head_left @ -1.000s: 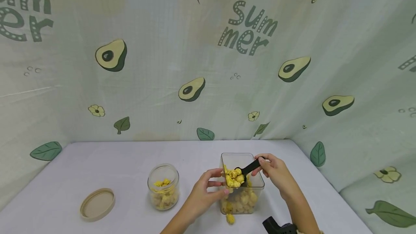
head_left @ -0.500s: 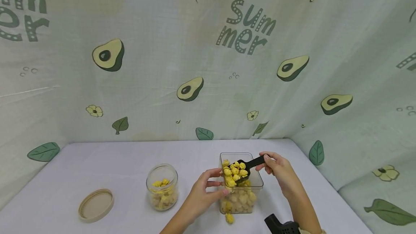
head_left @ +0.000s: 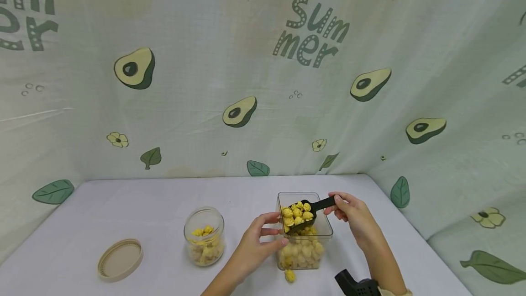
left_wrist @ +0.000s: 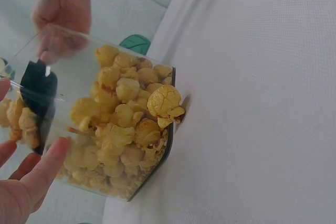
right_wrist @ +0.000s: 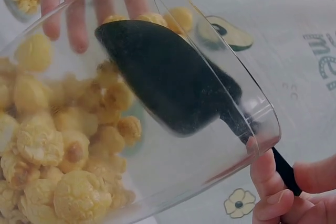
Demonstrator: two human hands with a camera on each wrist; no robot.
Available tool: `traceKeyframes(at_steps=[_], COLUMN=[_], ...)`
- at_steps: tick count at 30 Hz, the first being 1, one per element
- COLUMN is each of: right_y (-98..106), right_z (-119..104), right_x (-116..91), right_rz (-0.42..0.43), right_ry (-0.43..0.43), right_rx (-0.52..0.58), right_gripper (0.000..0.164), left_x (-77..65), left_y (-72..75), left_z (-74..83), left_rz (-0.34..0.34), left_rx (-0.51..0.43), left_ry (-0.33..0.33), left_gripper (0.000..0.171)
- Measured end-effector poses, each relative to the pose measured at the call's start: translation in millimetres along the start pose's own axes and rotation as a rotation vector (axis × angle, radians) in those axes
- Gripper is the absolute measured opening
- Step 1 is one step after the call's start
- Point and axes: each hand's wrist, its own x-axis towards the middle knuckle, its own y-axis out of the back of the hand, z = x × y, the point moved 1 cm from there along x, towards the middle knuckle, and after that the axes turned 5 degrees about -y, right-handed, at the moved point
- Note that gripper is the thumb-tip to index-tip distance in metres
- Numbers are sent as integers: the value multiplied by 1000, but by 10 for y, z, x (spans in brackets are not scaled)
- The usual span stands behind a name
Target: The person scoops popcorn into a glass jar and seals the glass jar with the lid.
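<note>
A clear square container (head_left: 304, 255) filled partly with yellow popcorn stands on the white table. My left hand (head_left: 259, 241) rests on its left side, fingers fairly straight against the wall and thumb at the front. My right hand (head_left: 353, 214) pinches the handle of a black scoop (head_left: 322, 203) at the right rim. The scoop's bowl, heaped with popcorn (head_left: 297, 213), is inside the container's upper part, above the remaining popcorn (left_wrist: 121, 124). Through the clear wall, the right wrist view shows the underside of the bowl (right_wrist: 168, 77).
Left of the container stands a round glass jar (head_left: 205, 252) partly filled with popcorn, its mouth uncovered. A beige round lid (head_left: 120, 260) lies farther left. One loose popcorn piece (head_left: 290, 276) is on the table at the container's front. A printed curtain (head_left: 185, 81) hangs behind.
The scoop has come up out of the popcorn and levelled, now carrying a heap. My right hand has shifted slightly right. The left hand keeps its place on the container.
</note>
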Motion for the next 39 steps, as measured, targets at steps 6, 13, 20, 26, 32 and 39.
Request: traceKeyframes(at_steps=[6, 13, 20, 26, 32, 39], right_y=[25, 64, 117, 148, 153, 144], right_z=[14, 63, 106, 101, 77, 56], right_x=[16, 48, 83, 70, 42, 10], right_rz=[-10, -23, -40, -66, -86, -142], right_ry=[-9, -27, -41, -24, -5, 51], right_rx=[18, 80, 163, 289, 356, 433], right_gripper=[39, 40, 42, 44, 40, 29], left_x=[3, 3, -5, 3, -2, -6], left_y=[3, 1, 5, -2, -11, 4], left_z=[0, 1, 4, -4, -6, 2], left_rz=[0, -5, -6, -9, -6, -5], left_rx=[-4, -7, -11, -22, -17, -11], left_ry=[-7, -5, -7, -13, -15, -14], left_gripper=[57, 57, 57, 57, 57, 57])
